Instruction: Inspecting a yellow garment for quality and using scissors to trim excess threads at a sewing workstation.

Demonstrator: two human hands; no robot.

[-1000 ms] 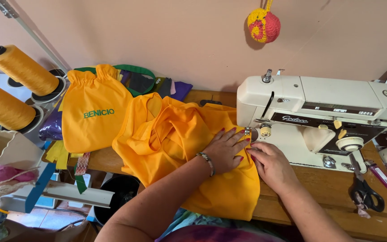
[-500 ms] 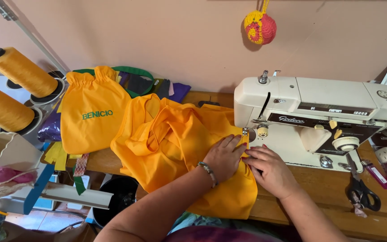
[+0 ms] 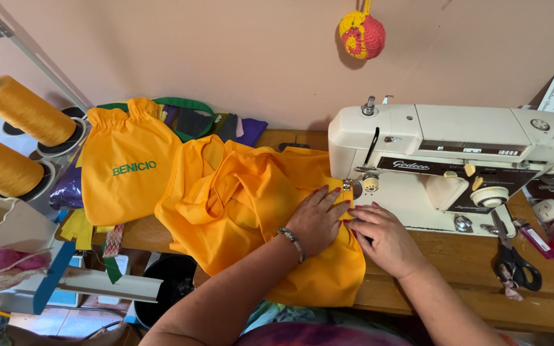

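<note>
Wooden desk (image 3: 456, 269) against pink wall. Since a second ago: left hand (image 3: 317, 220) and right hand (image 3: 383, 237) unmoved, flat, fingers spread, pinning orange fabric (image 3: 251, 205) beside sewing machine (image 3: 463, 160) needle.

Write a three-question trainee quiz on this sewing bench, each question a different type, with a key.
1. True or false: both hands press the orange fabric flat beside the sewing machine needle.
2. What lies on the table right of the right hand? A) black-handled scissors B) a tape measure C) an iron
3. Fill in: the left hand has a ___ at its wrist.

Key: 1 true; 2 A, the black-handled scissors; 3 bracelet.
</note>
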